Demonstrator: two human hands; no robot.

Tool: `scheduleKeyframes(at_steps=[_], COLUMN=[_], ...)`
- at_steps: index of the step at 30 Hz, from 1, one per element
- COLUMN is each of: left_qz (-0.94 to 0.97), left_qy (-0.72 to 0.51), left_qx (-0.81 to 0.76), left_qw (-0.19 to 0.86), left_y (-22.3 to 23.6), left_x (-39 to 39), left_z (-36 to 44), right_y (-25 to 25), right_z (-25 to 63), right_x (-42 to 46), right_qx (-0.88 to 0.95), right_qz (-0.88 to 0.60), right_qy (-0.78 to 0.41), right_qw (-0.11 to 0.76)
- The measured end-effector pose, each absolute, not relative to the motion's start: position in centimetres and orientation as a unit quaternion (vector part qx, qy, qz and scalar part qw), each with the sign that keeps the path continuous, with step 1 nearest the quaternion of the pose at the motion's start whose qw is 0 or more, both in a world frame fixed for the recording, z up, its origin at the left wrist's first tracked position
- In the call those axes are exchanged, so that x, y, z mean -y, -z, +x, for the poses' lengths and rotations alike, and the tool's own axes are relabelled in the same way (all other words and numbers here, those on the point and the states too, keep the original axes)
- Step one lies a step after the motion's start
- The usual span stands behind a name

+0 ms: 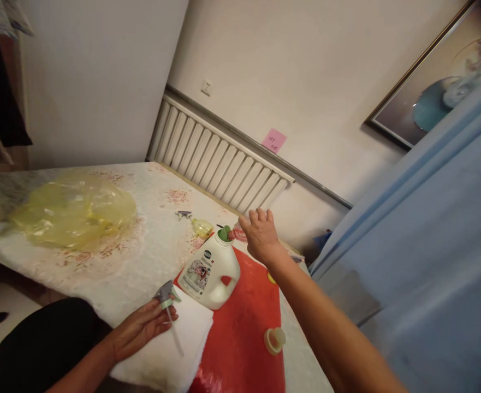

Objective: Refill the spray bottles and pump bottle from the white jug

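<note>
Right hand (260,234) curls round clear pinkish bottle (237,234) at green mouth (224,233) of ribless white plastic jug (211,270), frame centre; finger contact partly hidden. Bottle slipping off rim could spill any contents. Jug may slide on glossy red sheet (248,327). Left hand (142,326), half open, loosely holds grey trigger sprayer (165,295); slim dip tube (175,334) may snag soft white towel (162,367).

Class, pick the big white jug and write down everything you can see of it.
The jug is white, apparently plastic, uncapped, with a green spout in its mouth. Its label carries a dark emblem, a picture and print too small to read. A moulded handle frames an opening showing red. Allowing for the tilted camera, it stands upright on the red mat, beside the white cloth. A see-through reddish item is at the spout; contact is unclear.
</note>
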State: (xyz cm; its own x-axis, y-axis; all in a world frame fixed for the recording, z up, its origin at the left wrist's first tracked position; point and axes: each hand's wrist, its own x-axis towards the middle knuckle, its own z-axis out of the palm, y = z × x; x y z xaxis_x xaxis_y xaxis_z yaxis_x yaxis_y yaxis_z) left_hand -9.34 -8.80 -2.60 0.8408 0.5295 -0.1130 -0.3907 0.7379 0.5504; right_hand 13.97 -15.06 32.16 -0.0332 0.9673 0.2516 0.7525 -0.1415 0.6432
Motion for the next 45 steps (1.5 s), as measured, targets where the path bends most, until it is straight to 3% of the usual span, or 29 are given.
scheduleKeyframes(at_steps=[20,26,31,39,45], left_qz=[0.256,0.248,0.254,0.329,0.379], left_qy=[-0.252,-0.257,-0.262,-0.291,-0.367], left_qx=[-0.151,-0.167,-0.186,-0.114,-0.057], left_qw=[0.921,0.919,0.912,0.891,0.847], left_y=[1.3,1.2,-0.5,-10.7,-17.2], left_x=[9.2,9.3,9.6,10.9,12.2], left_z=[-9.4,-9.3,-9.6,-8.6,-5.6], right_y=[-31.8,-30.9,-29.0,-20.8,-15.0], right_z=[13.4,14.1,15.7,16.8,14.2], right_x=[14.8,15.3,17.0,23.0,27.3], right_qx=[-0.639,-0.621,-0.593,-0.558,-0.495], right_qz=[0.667,0.700,0.765,0.772,0.787], right_qy=[-0.344,-0.328,-0.249,-0.100,-0.055], right_qw=[0.166,0.130,0.025,-0.287,-0.363])
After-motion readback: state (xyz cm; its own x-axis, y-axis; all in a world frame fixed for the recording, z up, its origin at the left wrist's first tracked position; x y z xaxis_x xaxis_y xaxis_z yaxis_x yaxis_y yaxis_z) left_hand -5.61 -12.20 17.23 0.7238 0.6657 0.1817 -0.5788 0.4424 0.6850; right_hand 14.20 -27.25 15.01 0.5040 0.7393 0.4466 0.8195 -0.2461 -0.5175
